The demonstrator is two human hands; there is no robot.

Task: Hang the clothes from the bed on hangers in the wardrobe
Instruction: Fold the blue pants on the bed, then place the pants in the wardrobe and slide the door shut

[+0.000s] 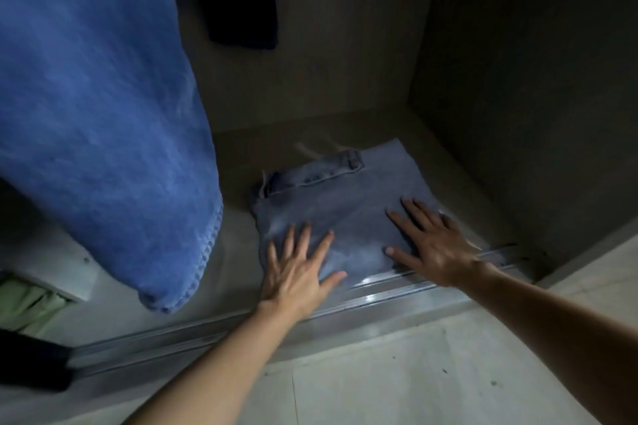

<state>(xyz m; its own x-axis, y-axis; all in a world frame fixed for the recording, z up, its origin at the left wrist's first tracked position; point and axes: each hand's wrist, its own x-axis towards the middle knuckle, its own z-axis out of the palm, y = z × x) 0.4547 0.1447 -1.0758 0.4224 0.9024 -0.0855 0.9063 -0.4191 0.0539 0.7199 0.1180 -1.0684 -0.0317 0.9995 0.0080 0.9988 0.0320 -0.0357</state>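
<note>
Head, left hand (297,274), right hand (437,245) on jeans (345,203)

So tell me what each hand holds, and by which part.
Nothing is held. The left hand and right hand lie flat, fingers spread, on the folded jeans near their front edge.

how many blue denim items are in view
2: one denim garment hangs at the left; folded jeans lie on the wardrobe floor under the left hand and right hand. Others may hang out of frame.
</note>
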